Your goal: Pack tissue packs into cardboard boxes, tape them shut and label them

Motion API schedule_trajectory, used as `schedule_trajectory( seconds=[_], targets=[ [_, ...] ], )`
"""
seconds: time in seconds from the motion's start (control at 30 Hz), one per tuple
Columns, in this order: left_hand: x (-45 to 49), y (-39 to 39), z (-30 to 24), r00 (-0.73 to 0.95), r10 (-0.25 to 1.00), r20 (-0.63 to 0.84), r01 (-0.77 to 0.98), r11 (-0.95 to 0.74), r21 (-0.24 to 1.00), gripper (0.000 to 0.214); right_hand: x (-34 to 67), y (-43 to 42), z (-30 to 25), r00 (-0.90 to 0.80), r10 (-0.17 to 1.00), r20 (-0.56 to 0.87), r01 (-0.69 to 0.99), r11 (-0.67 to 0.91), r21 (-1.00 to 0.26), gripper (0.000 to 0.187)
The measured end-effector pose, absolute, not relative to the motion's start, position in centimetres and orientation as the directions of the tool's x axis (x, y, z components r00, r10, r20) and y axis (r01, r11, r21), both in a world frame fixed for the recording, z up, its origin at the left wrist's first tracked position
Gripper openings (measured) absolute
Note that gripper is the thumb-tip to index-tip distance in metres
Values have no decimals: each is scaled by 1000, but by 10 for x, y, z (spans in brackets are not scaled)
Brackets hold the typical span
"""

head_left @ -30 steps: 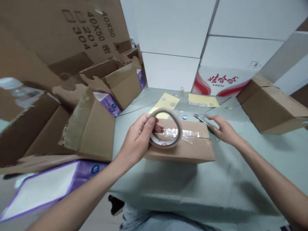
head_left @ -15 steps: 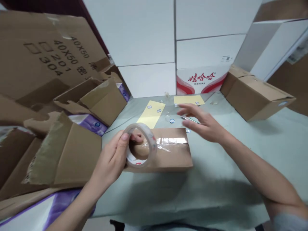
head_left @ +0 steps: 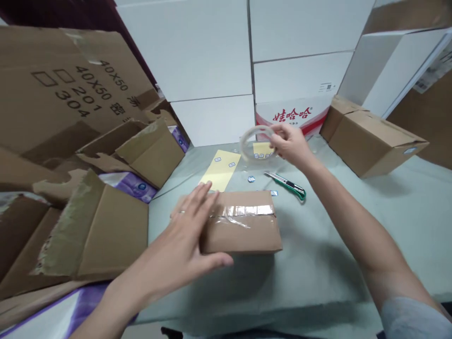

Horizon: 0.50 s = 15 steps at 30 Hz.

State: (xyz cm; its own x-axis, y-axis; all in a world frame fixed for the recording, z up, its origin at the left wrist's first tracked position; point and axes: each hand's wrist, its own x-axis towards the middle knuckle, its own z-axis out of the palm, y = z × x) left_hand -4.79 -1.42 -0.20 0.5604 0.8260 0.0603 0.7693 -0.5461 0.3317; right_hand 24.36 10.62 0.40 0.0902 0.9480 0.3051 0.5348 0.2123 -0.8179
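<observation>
A small brown cardboard box (head_left: 243, 235) lies on the green-covered table, its top seam covered by shiny clear tape (head_left: 247, 210). My left hand (head_left: 190, 230) rests at the box's left end, fingers stretched and thumb apart. Beyond the box, my right hand (head_left: 290, 143) pinches the rim of a roll of clear tape (head_left: 247, 139), slightly blurred. Right of the box's far edge lies a green utility knife (head_left: 287, 184) with its blade out. A yellow sticker sheet (head_left: 223, 168) lies behind the box, and another yellow sheet (head_left: 261, 149) is partly behind the roll.
Torn open cartons (head_left: 113, 226) with purple packs (head_left: 130, 183) crowd the left side. White boxes (head_left: 212, 120) form a wall at the back. A closed brown box (head_left: 377, 139) stands back right. A small blue-edged sticker (head_left: 251, 179) lies on the table.
The tape roll has passed from my left hand to my right hand and moved away to the back. My left hand has opened onto the box. The utility knife now shows fully on the table.
</observation>
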Motion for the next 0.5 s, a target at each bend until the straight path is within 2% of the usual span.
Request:
schedule_trajectory(
  seconds=[0.07, 0.13, 0.2, 0.33, 0.4, 0.5],
  targets=[
    [-33, -15, 3, 596, 802, -49, 790, -573, 218, 116, 265, 125, -20, 118, 964, 239, 583, 127, -803, 20],
    [-15, -13, 8, 627, 768, -132, 777, -604, 178, 127, 276, 135, -49, 109, 979, 172, 641, 63, -765, 22],
    [0, -7, 11, 663, 730, -168, 749, -641, 168, 127, 277, 139, -75, 80, 990, 114, 698, 26, -715, 28],
    [5, 1, 15, 731, 676, -92, 678, -705, 208, 98, 272, 147, -105, 43, 997, 71, 795, 9, -606, 33],
    [-7, -3, 17, 751, 658, -56, 648, -717, 258, 97, 269, 153, -107, 61, 994, 86, 835, -4, -550, 34],
    [-38, -19, 22, 736, 674, -56, 658, -695, 288, 108, 265, 158, -103, 108, 986, 131, 884, -35, -466, 36]
  ],
)
